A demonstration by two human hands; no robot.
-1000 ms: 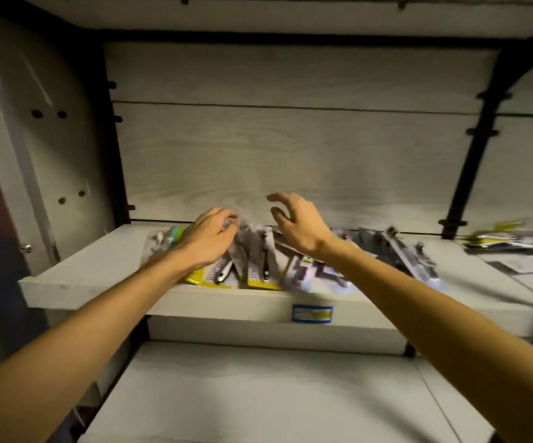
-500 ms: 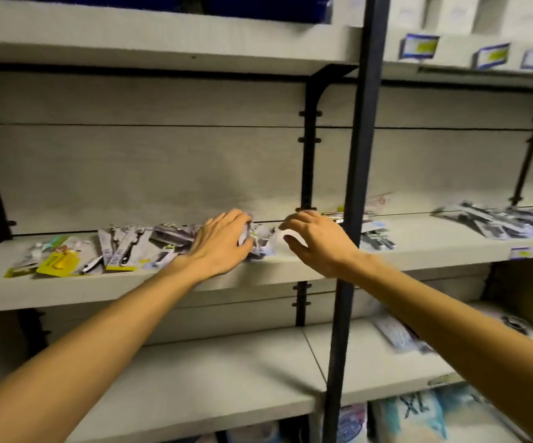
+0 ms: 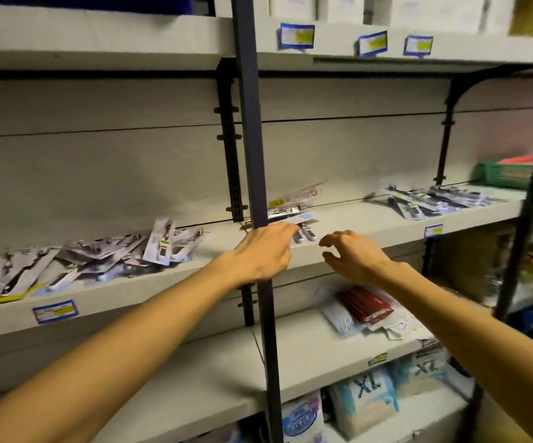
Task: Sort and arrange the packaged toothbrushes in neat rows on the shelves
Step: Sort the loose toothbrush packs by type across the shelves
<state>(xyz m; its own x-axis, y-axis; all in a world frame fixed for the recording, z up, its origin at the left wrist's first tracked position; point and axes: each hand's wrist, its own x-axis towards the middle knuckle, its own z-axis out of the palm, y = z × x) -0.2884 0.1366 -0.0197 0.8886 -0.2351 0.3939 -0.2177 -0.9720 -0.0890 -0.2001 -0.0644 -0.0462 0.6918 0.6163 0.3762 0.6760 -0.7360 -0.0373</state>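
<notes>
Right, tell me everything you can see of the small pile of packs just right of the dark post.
The small pile of packs is a few flat carded blister packs, pale card under clear plastic, one with a yellow patch. They lie loosely overlapped on the grey middle shelf, the rearmost near the back panel. The left hand touches the front pack; the right hand hovers apart.

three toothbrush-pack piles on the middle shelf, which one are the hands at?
The small middle pile, just right of the dark post. The left hand touches its front packs; the big left pile and far-right pile lie untouched.
</notes>
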